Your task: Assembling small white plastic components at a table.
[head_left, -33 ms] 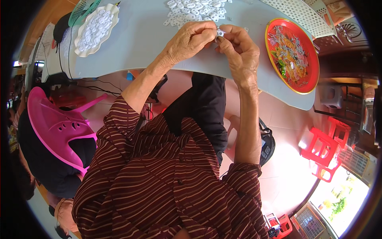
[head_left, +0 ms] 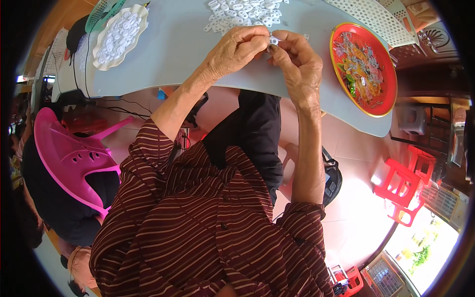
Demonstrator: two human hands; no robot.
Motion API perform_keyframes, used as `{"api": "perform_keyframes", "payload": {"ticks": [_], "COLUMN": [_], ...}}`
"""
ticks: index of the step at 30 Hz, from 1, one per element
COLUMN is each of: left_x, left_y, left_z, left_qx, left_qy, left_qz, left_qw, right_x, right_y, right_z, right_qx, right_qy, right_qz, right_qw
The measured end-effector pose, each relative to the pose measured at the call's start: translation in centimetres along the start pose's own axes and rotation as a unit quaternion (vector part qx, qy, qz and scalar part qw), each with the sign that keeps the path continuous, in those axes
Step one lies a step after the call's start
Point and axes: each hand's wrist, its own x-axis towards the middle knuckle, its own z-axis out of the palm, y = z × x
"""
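Close together above the grey table, my left hand (head_left: 243,48) and my right hand (head_left: 299,60) are both closed on one small white plastic piece (head_left: 273,41) with a hole in it. The left fingers pinch its left side, while the right thumb and forefinger grip it from the right. Just beyond my hands lies a loose pile of similar white pieces (head_left: 242,14). On the right, a red round tray (head_left: 389,81) with a gold rim holds many small thin metallic parts and a white piece. Fingers hide much of the held piece.
A scalloped cream dish (head_left: 103,63) of white pieces sits at the left, beside a green basket (head_left: 94,21). White perforated baskets (head_left: 354,12) stand at the far right. A pink chair (head_left: 64,143) is at my left; red stools (head_left: 401,183) are on the right floor.
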Motion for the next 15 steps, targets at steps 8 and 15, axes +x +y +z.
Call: {"api": "perform_keyframes", "payload": {"ticks": [8,15], "left_x": [0.27,0.20], "left_y": [-0.16,0.48], "left_z": [-0.05,-0.25], "left_qx": [-0.029,-0.044], "left_qy": [0.010,-0.015], "left_qz": [-0.031,-0.019], "left_qw": [0.999,0.999], "right_x": [-0.14,-0.20], "right_y": [0.14,-0.04], "right_z": [0.52,0.49], "right_qx": [-0.003,-0.006], "right_qy": [-0.025,-0.026], "right_qz": [-0.018,-0.028], "right_qw": [1.000,0.999]}}
